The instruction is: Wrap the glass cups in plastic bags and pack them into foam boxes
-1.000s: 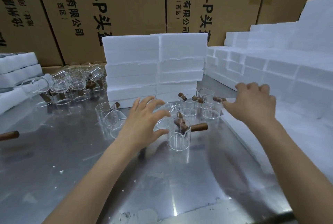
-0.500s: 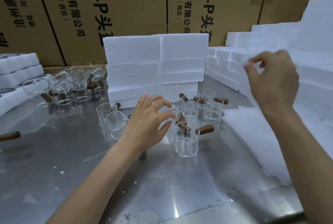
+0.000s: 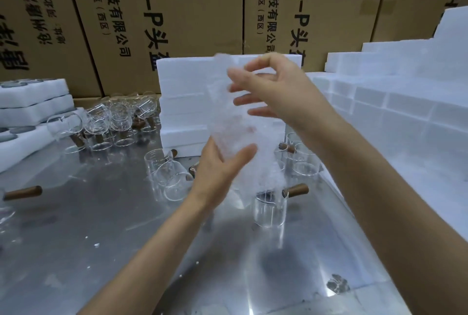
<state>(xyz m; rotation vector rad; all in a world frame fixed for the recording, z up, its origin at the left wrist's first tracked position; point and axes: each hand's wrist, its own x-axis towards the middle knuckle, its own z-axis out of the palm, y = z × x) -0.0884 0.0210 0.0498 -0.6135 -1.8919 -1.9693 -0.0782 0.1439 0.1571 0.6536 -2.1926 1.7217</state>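
One head-worn camera looks forward and down over a steel table (image 3: 76,251), close to it. Both forearms enter from six o'clock, and the hands fill the centre. Foam stacks (image 3: 405,112) rise at three o'clock and cartons (image 3: 192,11) wall off twelve. There is no second view.

Tall brown cardboard cartons (image 3: 192,11) printed with black characters are standing as a wall from 10 to 2 o'clock. A shiny metal table (image 3: 76,251) is filling the view from 9 through 6 to 4 o'clock, reflecting overhead light in bright streaks and carrying scattered white crumbs (image 3: 96,246).
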